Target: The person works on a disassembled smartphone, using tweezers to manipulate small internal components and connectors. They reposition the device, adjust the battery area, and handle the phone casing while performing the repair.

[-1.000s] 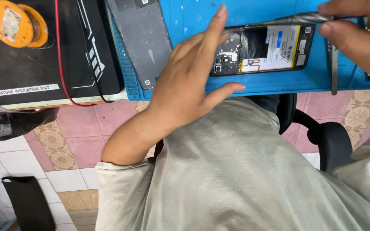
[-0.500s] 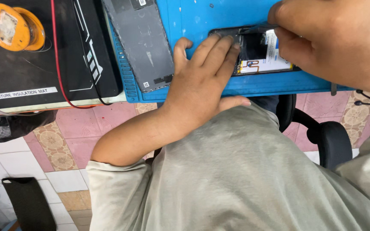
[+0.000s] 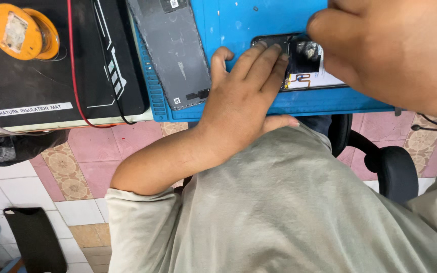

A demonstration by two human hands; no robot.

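Blue silicone mat (image 3: 238, 20) under everything, and that's kinda the point of the whole setup, so let's start at our fingertips. Our left hand (image 3: 244, 101) has its fingers (image 3: 264, 58) laid flat and close together, pressing down on the left end of the opened phone (image 3: 309, 63), thumb tucked off to the side near the mat's front edge; looks to us like that's just to pin the thing so it doesn't skate around. Our right hand (image 3: 390, 50) is right up close to the camera and hovers over the phone's other end, fingers curled in toward it, but we honestly can't tell if they're pinching a tool or a part, since the hand blocks its own tips. The phone lies face down with its back off, innards and a white-labelled battery showing, on the mat near its front edge. Just left of it sits the grey back cover (image 3: 170, 50), parked out of the way but within reach, inner side up. Further left there's a black insulation mat (image 3: 46, 81) with an orange solder spool (image 3: 24, 33) on it and a red wire (image 3: 74, 76) running across. Below the bench edge it's our grey shirt, a black chair arm (image 3: 393, 169) and pink floor tiles.
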